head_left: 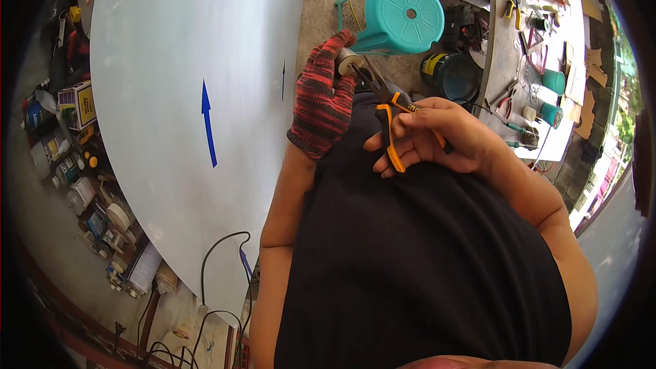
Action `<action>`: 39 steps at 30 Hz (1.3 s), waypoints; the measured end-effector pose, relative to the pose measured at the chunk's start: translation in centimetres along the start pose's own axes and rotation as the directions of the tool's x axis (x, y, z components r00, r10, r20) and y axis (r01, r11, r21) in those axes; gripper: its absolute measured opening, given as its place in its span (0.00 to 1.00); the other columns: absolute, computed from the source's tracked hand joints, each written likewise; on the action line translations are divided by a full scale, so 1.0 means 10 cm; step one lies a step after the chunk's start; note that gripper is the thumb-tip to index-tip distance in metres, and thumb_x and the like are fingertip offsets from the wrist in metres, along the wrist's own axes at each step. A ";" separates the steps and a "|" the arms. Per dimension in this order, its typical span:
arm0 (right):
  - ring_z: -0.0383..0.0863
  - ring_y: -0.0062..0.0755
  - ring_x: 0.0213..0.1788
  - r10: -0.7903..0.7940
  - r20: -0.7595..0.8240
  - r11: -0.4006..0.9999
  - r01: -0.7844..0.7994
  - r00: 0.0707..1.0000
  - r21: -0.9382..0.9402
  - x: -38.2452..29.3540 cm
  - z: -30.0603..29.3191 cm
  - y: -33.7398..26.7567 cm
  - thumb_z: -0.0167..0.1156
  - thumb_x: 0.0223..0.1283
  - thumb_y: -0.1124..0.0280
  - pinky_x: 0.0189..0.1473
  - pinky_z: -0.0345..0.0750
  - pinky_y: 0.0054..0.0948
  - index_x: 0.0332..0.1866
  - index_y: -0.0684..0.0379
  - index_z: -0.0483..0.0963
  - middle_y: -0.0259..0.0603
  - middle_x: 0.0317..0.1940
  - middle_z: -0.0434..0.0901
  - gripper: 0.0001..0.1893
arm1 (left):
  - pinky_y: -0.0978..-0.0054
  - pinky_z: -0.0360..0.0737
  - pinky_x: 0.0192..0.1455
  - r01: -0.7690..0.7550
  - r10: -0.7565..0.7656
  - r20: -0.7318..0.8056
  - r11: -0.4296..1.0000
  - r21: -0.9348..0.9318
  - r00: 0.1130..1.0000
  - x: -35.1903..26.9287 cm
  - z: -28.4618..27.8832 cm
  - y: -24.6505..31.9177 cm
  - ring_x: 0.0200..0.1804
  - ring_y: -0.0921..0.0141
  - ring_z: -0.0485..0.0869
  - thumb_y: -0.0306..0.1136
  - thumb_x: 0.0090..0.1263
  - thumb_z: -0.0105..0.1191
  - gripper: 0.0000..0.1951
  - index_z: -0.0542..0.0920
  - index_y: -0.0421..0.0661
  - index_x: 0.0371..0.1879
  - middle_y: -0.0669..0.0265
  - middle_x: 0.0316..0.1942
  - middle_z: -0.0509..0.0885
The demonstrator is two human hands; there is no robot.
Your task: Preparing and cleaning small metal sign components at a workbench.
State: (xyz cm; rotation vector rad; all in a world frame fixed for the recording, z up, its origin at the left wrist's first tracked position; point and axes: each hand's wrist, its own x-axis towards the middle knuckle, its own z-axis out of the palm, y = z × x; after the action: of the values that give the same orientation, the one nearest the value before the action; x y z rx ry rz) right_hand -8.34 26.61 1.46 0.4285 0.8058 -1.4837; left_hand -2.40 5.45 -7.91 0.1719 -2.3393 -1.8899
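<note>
My left hand point(325, 95), in a red and black striped knit glove, holds a pale cylindrical part point(349, 61) with a round end face. My bare right hand point(435, 136) grips long-nose pliers point(390, 107) with orange and black handles, which are spread apart. The pliers' jaws reach to the end face of the cylinder; whether their tips are inside it I cannot tell. A slim grey metal piece lies beside the jaws, partly hidden by them. Both hands are in front of my dark shirt.
A turquoise plastic stool point(410, 13) stands beyond my hands, with a dark bucket point(455, 76) near it. On the right, a workbench point(494, 36) bears pliers, screwdrivers and green cups. A large whitish panel point(169, 113) with blue arrows spans the left, with cans and boxes past it. Black cables point(203, 271) cross its near end.
</note>
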 end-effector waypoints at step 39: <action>0.87 0.41 0.35 -0.043 -0.127 0.998 0.049 0.991 0.048 0.06 0.03 0.26 0.57 0.79 0.55 0.36 0.84 0.37 0.49 0.63 0.73 0.49 0.39 0.84 0.18 | 0.67 0.80 0.63 -0.075 0.093 -0.127 0.987 0.142 0.988 -0.17 0.09 -0.04 0.61 0.62 0.83 0.18 0.72 0.57 0.22 0.77 0.42 0.65 0.58 0.62 0.82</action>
State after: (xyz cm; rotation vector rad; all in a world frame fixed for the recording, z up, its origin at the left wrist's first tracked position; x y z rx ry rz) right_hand -5.81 26.13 0.67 0.5490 0.8837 -1.5341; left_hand -0.88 6.46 -8.55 0.2027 -2.3474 -1.6283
